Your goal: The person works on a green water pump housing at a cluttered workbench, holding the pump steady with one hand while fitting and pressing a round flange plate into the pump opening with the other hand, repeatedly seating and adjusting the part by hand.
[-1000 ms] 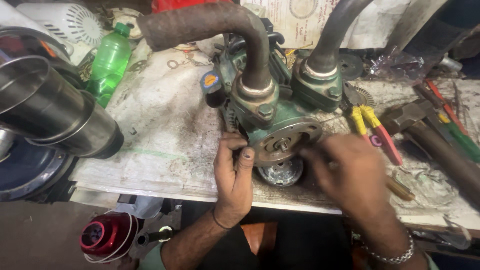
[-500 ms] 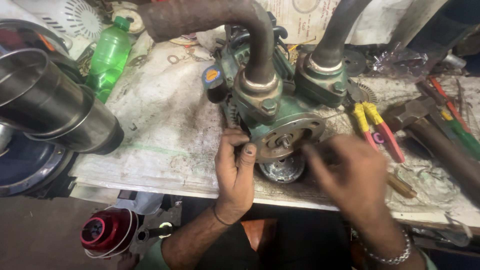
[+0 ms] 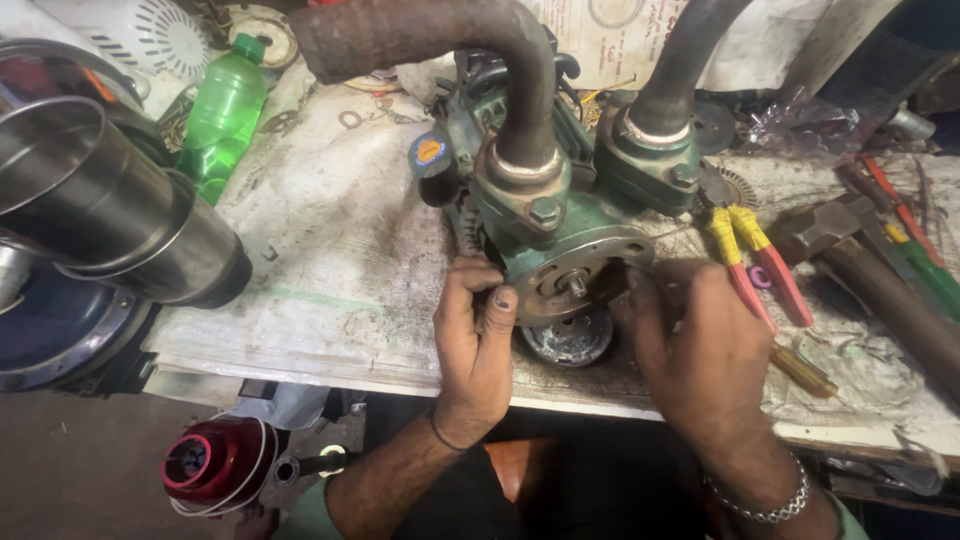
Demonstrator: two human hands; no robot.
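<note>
The left hand (image 3: 478,330), fingers curled together, braces the round flange (image 3: 585,270) of the green pump (image 3: 545,215) at its nine o'clock. The right hand (image 3: 700,345) pinches something at three o'clock, though I cannot tell what. Holding the flange steady while working evenly around the central shaft (image 3: 575,284) seems wise.

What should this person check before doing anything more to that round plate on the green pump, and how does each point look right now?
1. Left hand steadying the pump: ok, its fingers rest against the left edge of the round plate.
2. Right hand at the plate: ok, its fingertips are at the right edge.
3. A tool in the right hand: cannot tell, the fingers hide whatever they may hold.
4. Centre shaft in view: ok, it shows between the hands.
5. Pump resting steadily on the table: cannot tell, its base is hidden.
6. Tools within reach: ok, pliers and a hammer lie just right of the pump.
</note>
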